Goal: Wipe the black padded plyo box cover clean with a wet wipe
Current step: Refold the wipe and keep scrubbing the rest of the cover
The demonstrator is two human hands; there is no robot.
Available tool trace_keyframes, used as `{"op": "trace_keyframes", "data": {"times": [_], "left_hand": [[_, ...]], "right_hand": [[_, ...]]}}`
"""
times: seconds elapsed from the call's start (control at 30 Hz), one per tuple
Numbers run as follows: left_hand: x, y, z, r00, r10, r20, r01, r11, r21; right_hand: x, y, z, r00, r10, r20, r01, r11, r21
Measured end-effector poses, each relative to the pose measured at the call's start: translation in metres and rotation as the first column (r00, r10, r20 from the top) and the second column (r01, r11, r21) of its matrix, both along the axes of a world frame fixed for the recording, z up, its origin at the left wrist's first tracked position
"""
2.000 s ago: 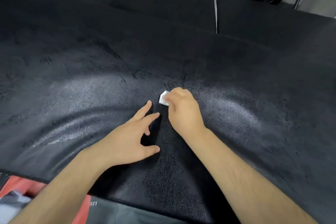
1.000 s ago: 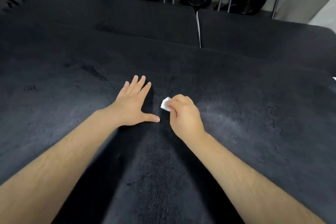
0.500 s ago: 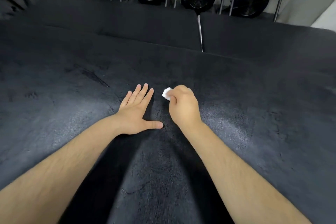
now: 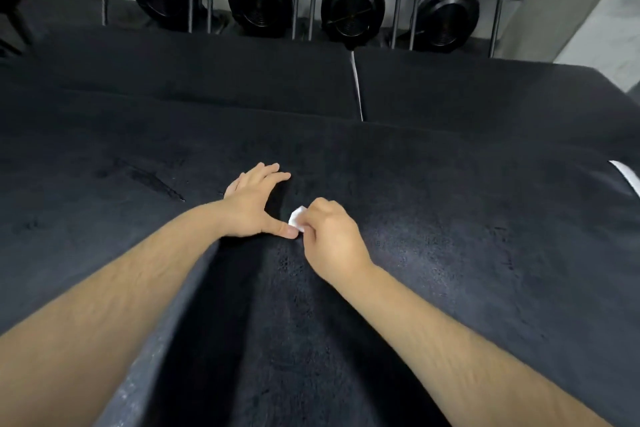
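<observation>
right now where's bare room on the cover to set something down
Bare cover: right of the right hand to the white strip, and left of the left hand by the dark scuff. Crowded where both hands meet at the wet wipe.

The one head-worn camera sits above and behind the right hand [image 4: 334, 241] pinching the wet wipe [image 4: 297, 218], close in, facing forward and down.

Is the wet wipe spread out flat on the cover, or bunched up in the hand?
Bunched up: only a small white corner of the wet wipe shows beyond the right hand and its curled fingers.
</observation>
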State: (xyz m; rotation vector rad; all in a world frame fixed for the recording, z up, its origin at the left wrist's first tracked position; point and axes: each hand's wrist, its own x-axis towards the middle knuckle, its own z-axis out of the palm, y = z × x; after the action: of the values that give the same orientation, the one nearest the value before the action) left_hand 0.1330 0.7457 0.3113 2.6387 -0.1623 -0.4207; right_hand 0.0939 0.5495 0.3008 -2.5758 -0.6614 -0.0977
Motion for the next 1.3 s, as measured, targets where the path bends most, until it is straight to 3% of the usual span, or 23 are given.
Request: {"op": "trace_keyframes", "data": {"times": [0.07, 0.2, 0.37, 0.43, 0.53, 0.6, 0.67, 0.83, 0.9, 1.03, 1.2, 1.3], "left_hand": [[0.002, 0.002, -0.003, 1.0, -0.007, 0.001, 0.007, 1.0, -0.01], [0.004, 0.003, -0.001, 1.0, 0.004, -0.023, -0.005, 0.999, -0.036], [0.005, 0.006, -0.003, 0.999, 0.007, -0.035, -0.009, 0.999, -0.049], [0.005, 0.004, -0.001, 0.999, 0.009, -0.046, -0.011, 0.999, -0.045], [0.011, -0.001, 0.011, 1.0, 0.011, -0.026, -0.009, 0.997, 0.072], [0.024, -0.007, 0.022, 0.999, -0.041, 0.006, 0.039, 0.977, 0.209], [0.036, -0.011, 0.024, 0.996, -0.094, -0.008, 0.093, 0.963, 0.252], [0.04, -0.005, 0.006, 0.989, -0.093, -0.111, 0.103, 0.991, 0.086], [0.043, -0.003, 0.005, 0.989, -0.086, -0.118, 0.098, 0.99, 0.098], [0.048, -0.004, 0.004, 0.988, -0.081, -0.134, 0.094, 0.991, 0.099], [0.051, -0.003, 0.002, 0.993, -0.005, -0.114, 0.004, 1.0, -0.007], [0.051, -0.007, 0.003, 0.996, 0.061, -0.069, -0.064, 0.997, -0.034]], "right_hand": [[0.018, -0.001, 0.002, 0.999, 0.038, -0.005, -0.038, 0.999, 0.009], [0.072, 0.016, 0.017, 0.98, -0.167, -0.108, 0.161, 0.985, -0.064], [0.038, 0.013, 0.002, 0.996, 0.043, -0.081, -0.043, 0.999, 0.009], [0.065, 0.002, 0.005, 0.992, -0.099, -0.075, 0.103, 0.993, 0.057], [0.076, 0.005, 0.013, 0.971, -0.215, -0.104, 0.216, 0.976, 0.003], [0.052, 0.012, 0.011, 0.991, -0.109, -0.075, 0.107, 0.994, -0.032], [0.045, 0.001, 0.004, 0.999, -0.02, -0.037, 0.021, 0.999, 0.033], [0.126, -0.034, 0.002, 0.956, -0.267, -0.123, 0.278, 0.956, 0.088], [0.125, -0.019, 0.002, 0.967, -0.237, -0.095, 0.246, 0.965, 0.09], [0.098, 0.0, -0.001, 0.999, -0.015, -0.032, 0.019, 0.995, 0.099], [0.154, 0.01, 0.0, 0.956, -0.256, -0.144, 0.269, 0.96, 0.078], [0.117, 0.023, -0.003, 0.995, -0.052, -0.09, 0.06, 0.995, 0.085]]}}
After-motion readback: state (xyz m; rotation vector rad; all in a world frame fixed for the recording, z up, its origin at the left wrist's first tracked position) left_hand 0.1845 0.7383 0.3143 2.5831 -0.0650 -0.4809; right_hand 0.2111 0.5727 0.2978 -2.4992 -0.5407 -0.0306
